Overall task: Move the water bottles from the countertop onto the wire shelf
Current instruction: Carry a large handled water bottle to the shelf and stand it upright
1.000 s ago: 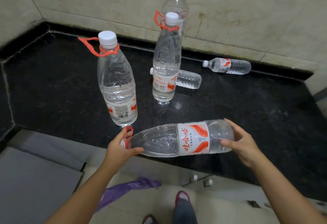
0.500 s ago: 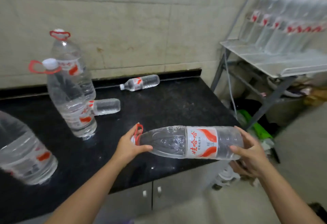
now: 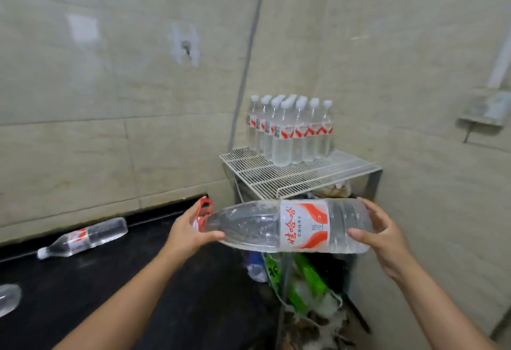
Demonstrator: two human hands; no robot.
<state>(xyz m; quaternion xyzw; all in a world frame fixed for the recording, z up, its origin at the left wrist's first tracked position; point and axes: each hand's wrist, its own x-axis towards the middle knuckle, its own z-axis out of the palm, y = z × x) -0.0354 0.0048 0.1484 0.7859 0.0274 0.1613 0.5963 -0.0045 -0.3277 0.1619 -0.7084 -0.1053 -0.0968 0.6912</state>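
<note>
I hold a large clear water bottle (image 3: 287,225) on its side, in the air, just in front of the white wire shelf (image 3: 298,175). My left hand (image 3: 188,232) grips its neck by the red carry ring. My right hand (image 3: 378,234) cups its base end. Several small bottles (image 3: 290,131) with red-and-white labels stand in a tight group at the back of the shelf. One small bottle (image 3: 83,237) lies on its side on the black countertop (image 3: 132,288) by the wall. Part of another bottle (image 3: 8,298) shows at the left edge.
The tiled walls meet in a corner behind the shelf, and a grey cable (image 3: 246,73) runs down that corner. Under the shelf sit green and blue bags and clutter (image 3: 298,286). A small wall bracket (image 3: 481,117) hangs at the right.
The view has swung right, from the countertop to the shelf. The big bottle, still horizontal in both hands, has come off the counter and up toward the shelf's front edge.
</note>
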